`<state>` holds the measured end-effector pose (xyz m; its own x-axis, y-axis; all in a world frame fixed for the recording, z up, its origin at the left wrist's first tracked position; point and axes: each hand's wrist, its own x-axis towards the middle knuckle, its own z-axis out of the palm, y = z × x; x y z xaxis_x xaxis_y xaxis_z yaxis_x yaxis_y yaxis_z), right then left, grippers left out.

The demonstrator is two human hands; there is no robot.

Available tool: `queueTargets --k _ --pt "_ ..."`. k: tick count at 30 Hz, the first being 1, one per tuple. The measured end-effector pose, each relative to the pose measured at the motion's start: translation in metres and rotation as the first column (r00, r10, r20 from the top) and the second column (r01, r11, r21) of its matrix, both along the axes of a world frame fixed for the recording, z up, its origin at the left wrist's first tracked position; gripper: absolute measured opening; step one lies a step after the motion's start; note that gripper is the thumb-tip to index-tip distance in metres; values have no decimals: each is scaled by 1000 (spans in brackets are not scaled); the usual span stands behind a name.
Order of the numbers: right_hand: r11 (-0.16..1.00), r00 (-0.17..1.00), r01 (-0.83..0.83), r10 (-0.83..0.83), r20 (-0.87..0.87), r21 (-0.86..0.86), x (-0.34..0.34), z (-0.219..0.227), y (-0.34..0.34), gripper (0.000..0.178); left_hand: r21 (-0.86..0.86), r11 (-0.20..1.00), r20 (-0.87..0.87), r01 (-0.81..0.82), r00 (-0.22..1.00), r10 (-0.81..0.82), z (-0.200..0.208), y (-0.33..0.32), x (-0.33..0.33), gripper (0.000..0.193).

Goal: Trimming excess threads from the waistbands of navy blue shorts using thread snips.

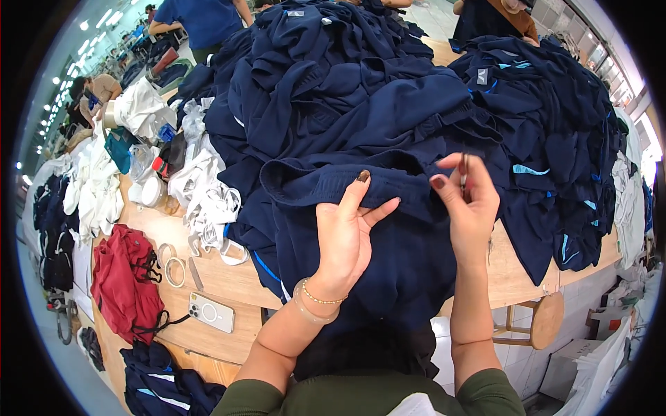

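Observation:
My left hand (347, 236) grips the elastic waistband of a navy garment (361, 260), thumb on top and fingers beneath. The waistband is stretched toward the right, and the garment hangs down over the table's front edge in front of me. Close to the waistband's right end, my right hand (468, 208) is closed with its fingers curled. A small, slim metal tool (464, 168) shows between those fingers; most of it is hidden, so its exact kind is unclear. Behind both hands rises a big heap of navy garments (326, 90).
Another navy pile (548, 139) with light-blue strips stands at right. On the left lie white cloth (201, 187), tape rolls (175, 272), a red bag (125, 277) and a phone (211, 312). A round wooden stool (548, 320) is at lower right. Other people work beyond the heaps.

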<state>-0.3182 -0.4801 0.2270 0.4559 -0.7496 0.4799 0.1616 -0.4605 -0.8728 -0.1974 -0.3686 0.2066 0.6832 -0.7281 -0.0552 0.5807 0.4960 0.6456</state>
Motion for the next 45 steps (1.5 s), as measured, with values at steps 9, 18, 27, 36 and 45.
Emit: queueTargets --k 9,18,27,36,45 --pt "984 989 -112 124 79 -141 21 10 5 15 25 1000 53 17 998 -18 2 -1 3 13" --pt "902 997 -66 46 -57 -426 21 8 0 16 15 999 46 30 998 -31 4 0 6 16" --pt "994 994 -35 25 -102 -99 -12 4 -2 27 -13 999 -10 50 999 -50 5 -2 7 21" --pt "864 954 210 -283 -96 -458 28 13 -9 19 42 999 69 2 998 -5 7 -6 -1 22" --pt "948 977 -191 158 146 254 34 35 -21 27 40 995 60 86 994 -88 4 -5 3 29"
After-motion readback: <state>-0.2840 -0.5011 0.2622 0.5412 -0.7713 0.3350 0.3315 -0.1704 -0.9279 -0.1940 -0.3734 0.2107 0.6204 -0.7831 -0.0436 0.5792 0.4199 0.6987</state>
